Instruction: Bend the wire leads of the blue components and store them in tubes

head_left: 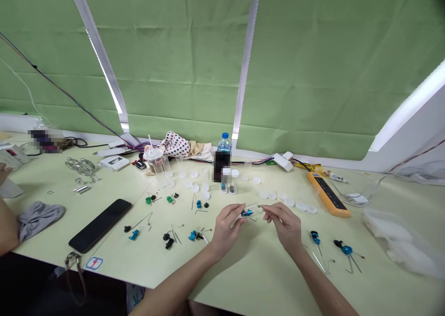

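My left hand (225,228) pinches a small blue metal part (247,212) above the pale green table (250,269). My right hand (284,223) is closed in a pinch on a thin pin with a green tip (260,207), which points at the blue part. Both hands hover mid-table. Several more small blue, green and black parts with wire pins lie scattered to the left (167,235) and to the right (346,250) of my hands.
A black phone (100,225) lies left. Behind stand a water bottle (223,161), white caps (288,200), a plastic cup (153,161) and a yellow power strip (328,194). A clear bag (399,244) sits right. Another person's arm (7,223) reaches in at far left.
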Available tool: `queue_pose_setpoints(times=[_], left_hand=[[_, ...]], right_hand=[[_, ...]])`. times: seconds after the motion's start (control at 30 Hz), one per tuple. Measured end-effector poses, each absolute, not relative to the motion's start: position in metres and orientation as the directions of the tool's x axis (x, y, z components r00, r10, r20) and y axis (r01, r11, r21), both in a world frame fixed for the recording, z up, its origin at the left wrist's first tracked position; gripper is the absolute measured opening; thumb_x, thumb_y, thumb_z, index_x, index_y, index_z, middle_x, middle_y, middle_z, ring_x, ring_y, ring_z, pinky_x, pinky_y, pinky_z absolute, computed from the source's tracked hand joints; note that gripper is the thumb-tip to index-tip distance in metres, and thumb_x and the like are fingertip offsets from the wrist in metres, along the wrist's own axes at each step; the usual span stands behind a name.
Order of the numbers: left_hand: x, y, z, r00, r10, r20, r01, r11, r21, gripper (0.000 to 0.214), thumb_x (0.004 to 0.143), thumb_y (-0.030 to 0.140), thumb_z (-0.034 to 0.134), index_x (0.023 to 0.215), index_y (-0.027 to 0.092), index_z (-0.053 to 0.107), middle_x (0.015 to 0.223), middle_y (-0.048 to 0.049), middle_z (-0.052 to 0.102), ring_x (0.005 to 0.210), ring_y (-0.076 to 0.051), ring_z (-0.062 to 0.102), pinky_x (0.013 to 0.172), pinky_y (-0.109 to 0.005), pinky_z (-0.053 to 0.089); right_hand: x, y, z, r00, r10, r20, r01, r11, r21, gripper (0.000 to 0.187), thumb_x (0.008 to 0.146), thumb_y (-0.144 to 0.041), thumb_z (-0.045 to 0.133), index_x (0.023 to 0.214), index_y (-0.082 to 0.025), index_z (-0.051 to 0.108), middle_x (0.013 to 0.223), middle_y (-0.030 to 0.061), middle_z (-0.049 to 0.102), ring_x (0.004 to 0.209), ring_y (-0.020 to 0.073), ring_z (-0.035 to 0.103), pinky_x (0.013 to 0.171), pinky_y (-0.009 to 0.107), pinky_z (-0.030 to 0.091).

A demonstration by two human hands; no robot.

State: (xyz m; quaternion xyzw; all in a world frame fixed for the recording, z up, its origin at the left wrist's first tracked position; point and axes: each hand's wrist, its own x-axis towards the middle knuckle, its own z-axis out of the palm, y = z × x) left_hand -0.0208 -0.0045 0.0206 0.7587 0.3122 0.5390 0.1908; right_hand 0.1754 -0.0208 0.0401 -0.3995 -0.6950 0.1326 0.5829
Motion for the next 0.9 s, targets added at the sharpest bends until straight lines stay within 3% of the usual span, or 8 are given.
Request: queue_pose_setpoints(times=[0.2, 0.43, 0.9], left_hand=[[-0.022, -0.001, 0.017, 0.226, 0.691, 0.687, 0.345, -0.716, 0.607, 0.037, 0.087, 0.022, 0.051, 0.124, 0.026, 0.053, 0.114, -0.0081, 0.06, 0.103, -0.019, 0.058, 0.088, -0.036, 0.051], [-0.023, 0.002, 0.016, 0.226, 0.661, 0.715, 0.383, -0.736, 0.559, 0.034, 0.087, 0.021, 0.051, 0.121, 0.025, 0.055, 0.113, -0.0081, 0.063, 0.101, -0.019, 0.058, 0.086, -0.036, 0.049], [-0.024, 0.004, 0.017, 0.222, 0.583, 0.781, 0.503, -0.755, 0.421, 0.032, 0.087, 0.014, 0.051, 0.116, 0.026, 0.056, 0.108, -0.0059, 0.066, 0.098, -0.017, 0.061, 0.086, -0.037, 0.039]], right_hand=[[0.173, -0.02, 0.034, -0.01, 0.695, 0.719, 0.489, 0.63, -0.603, 0.029, 0.088, -0.017, 0.049, 0.11, -0.027, 0.065, 0.071, 0.0017, 0.058, 0.057, 0.0121, 0.056, 0.053, 0.026, 0.05], [0.179, -0.02, 0.026, -0.07, 0.714, 0.696, 0.521, 0.622, -0.585, 0.039, 0.088, -0.014, 0.045, 0.118, -0.034, 0.061, 0.079, 0.0031, 0.057, 0.059, 0.0128, 0.056, 0.053, 0.027, 0.051], [0.178, -0.016, 0.025, -0.191, 0.744, 0.64, 0.511, 0.632, -0.582, 0.032, 0.088, -0.016, 0.044, 0.11, -0.029, 0.064, 0.079, 0.0033, 0.058, 0.055, 0.0121, 0.053, 0.052, 0.027, 0.046]])
